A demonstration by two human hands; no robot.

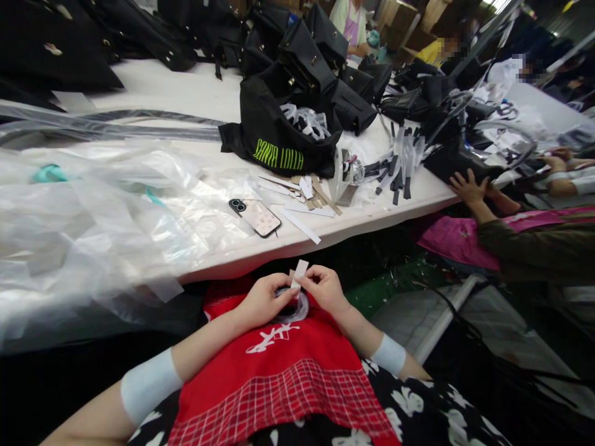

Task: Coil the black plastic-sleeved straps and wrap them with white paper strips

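My left hand [269,301] and my right hand [328,290] meet over my lap, close to the table's front edge. Between their fingertips is a small white paper strip [301,270], its upper end sticking up. Both hands pinch it, thumbs against the fingers. A beige edge shows beside the strip near the left fingers; what it belongs to is partly hidden. Just below the hands, a transparent plastic-looking ring [300,310] rests against the red apron [279,353]. My left fingers cover part of that ring.
On the white table [204,260] lie a phone [260,218], paper strips [302,226], a black cloth bag [288,139] holding plastic-wrapped pieces, and black handbags [307,56]. Plastic sheeting [106,217] covers the left. A co-worker's hands [469,189] touch a black bag at right.
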